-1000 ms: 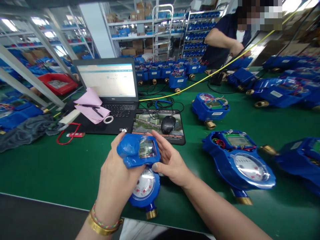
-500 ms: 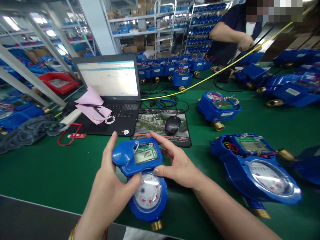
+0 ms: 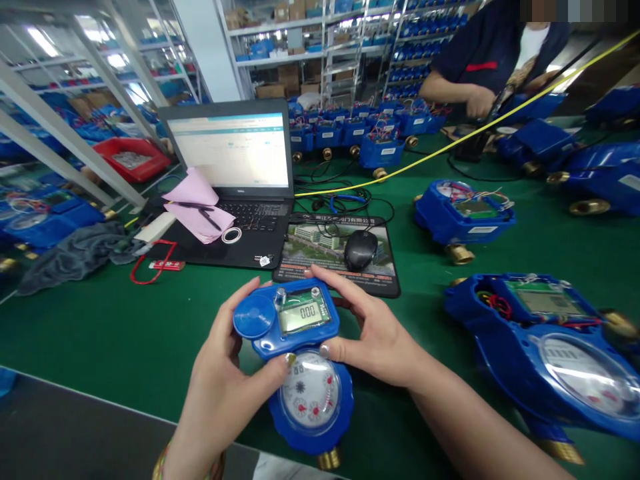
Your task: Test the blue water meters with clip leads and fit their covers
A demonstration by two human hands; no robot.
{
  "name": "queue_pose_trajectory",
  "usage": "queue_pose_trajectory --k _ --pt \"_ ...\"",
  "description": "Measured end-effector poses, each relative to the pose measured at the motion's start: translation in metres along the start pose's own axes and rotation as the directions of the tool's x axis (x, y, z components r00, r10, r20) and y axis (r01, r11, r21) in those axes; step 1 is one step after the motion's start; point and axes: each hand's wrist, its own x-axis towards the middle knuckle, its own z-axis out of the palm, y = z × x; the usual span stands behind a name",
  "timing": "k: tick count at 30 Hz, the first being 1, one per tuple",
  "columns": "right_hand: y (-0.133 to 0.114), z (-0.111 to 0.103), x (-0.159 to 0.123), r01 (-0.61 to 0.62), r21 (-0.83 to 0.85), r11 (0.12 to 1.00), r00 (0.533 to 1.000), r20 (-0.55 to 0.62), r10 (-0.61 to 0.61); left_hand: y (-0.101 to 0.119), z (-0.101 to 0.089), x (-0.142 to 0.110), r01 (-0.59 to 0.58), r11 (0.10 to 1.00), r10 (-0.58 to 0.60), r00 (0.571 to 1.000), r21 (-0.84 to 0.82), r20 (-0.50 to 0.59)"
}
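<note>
A blue water meter [image 3: 313, 397] stands near the table's front edge, its round white dial with red pointers facing up and a brass fitting [image 3: 329, 459] toward me. Its upper part holds a small digital display [image 3: 301, 317] reading what looks like 000, with a round blue cap [image 3: 255, 316] to the left. My left hand [image 3: 235, 373] grips the left side, thumb resting by the dial's top edge. On the right side, my right hand [image 3: 373, 333] holds it too, thumb at the joint between display and dial. The fingers behind the meter are partly hidden.
Behind the meter lie a mouse [image 3: 361, 250] on a printed mouse pad [image 3: 320, 257] and an open laptop [image 3: 230, 153] with pink paper [image 3: 200, 207]. Other open blue meters [image 3: 540, 347] stand to the right. A yellow cable [image 3: 450, 137] crosses toward a co-worker [image 3: 480, 73].
The view has shifted, so most things sit farther right or slightly differently in the picture. Both hands keep their hold on the meter. The co-worker's arms have changed position.
</note>
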Motion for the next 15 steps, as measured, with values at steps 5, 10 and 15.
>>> queue_pose_trajectory --k 5,10,15 --pt "-0.001 0.001 0.002 0.006 -0.007 1.0 1.0 -0.002 -0.006 0.0 0.003 -0.003 0.019 0.998 -0.022 0.998 -0.065 -0.05" --pt "-0.001 0.002 0.002 0.007 0.008 1.0 1.0 -0.018 -0.007 -0.006 0.007 -0.004 -0.041 0.992 0.025 0.991 -0.121 -0.13" --pt "0.0 0.003 0.002 0.007 0.029 1.0 0.999 -0.045 -0.006 -0.011 0.009 -0.006 -0.079 0.992 0.064 0.985 -0.094 -0.161"
